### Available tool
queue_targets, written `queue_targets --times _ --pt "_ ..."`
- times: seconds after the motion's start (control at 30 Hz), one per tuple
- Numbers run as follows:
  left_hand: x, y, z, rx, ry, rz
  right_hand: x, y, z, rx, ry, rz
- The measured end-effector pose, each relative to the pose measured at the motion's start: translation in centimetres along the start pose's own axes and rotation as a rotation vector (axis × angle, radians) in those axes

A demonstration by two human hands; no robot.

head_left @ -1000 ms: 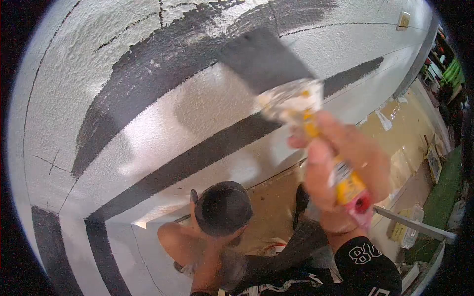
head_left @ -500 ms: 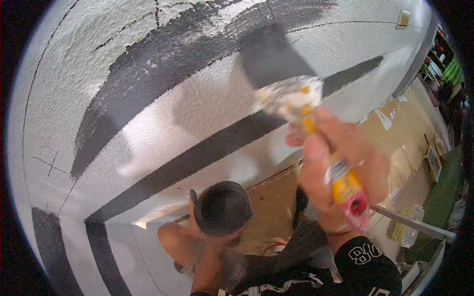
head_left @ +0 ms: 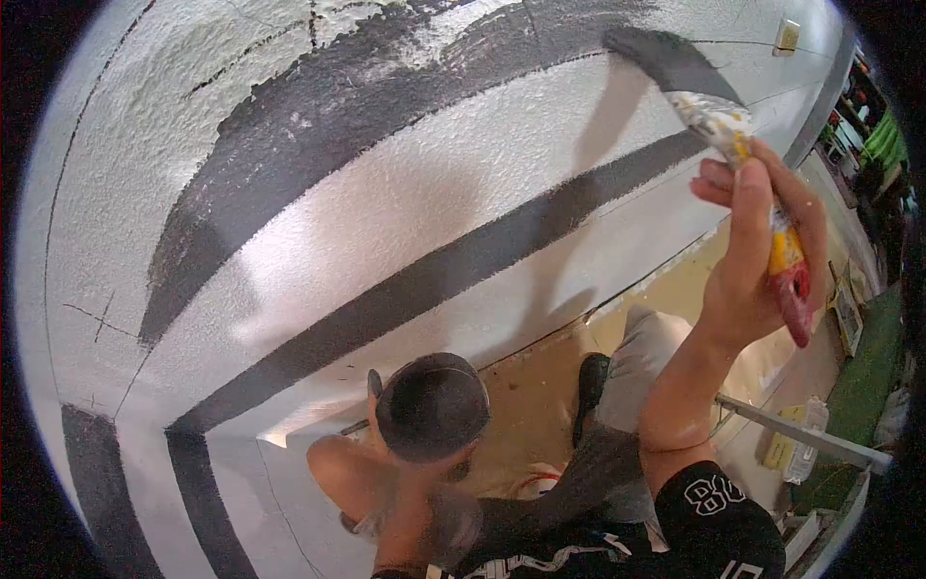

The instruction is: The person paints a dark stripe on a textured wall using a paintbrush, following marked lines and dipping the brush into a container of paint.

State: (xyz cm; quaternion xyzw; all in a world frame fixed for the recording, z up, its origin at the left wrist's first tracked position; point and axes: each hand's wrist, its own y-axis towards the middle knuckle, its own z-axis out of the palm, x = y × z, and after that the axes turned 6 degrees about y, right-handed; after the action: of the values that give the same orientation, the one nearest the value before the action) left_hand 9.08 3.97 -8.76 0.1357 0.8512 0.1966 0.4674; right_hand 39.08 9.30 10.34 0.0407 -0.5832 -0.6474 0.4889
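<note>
My right hand (head_left: 757,241) grips a wide paintbrush (head_left: 788,246) by its yellow and red handle. Dark paint coats the bristles, and their tip meets the wall (head_left: 405,183) at the lower edge of a broad dark grey painted band (head_left: 338,111). White and yellow smears cover the metal collar. Low in the view, my left hand (head_left: 386,446) is wrapped round a round container of dark paint (head_left: 432,407), held upright near my lap. The container hides part of its fingers.
A second dark stripe (head_left: 415,280) runs below the band. A wall socket (head_left: 786,38) sits at upper right. Brown covering (head_left: 526,391) lies on the floor, with a metal rail (head_left: 805,434) and a clear plastic package (head_left: 805,444) to the right.
My right hand has moved right with the paintbrush, and the bristles now bend against the wall further along the band's lower edge. My left hand and the container stay nearly in place.
</note>
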Motion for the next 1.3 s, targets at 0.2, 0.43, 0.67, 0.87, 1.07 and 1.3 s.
queue_targets --times 0.2,0.43,0.67,0.87,1.07,1.3 --pt "-0.2 -0.1 0.1 -0.002 0.007 -0.003 1.1 -1.4 0.2 0.126 -0.072 -0.06" --pt "-1.1 0.2 0.1 0.001 0.025 -0.015 3.0 -2.9 2.4 0.567 0.205 -0.253" --pt "-2.1 0.6 -0.1 0.002 0.061 -0.015 0.7 -2.1 0.7 0.295 -0.1 -0.21" --pt "-2.3 0.7 0.0 -0.018 0.069 -0.008 -0.6 0.2 0.4 -0.026 -0.001 -0.083" --pt "-2.2 0.7 0.3 -0.035 0.085 -0.005 1.3 -2.5 1.4 0.319 -0.109 -0.311" --pt "-2.3 0.6 0.6 -0.052 0.088 0.001 3.0 -2.6 2.1 0.5 0.24 -0.341"
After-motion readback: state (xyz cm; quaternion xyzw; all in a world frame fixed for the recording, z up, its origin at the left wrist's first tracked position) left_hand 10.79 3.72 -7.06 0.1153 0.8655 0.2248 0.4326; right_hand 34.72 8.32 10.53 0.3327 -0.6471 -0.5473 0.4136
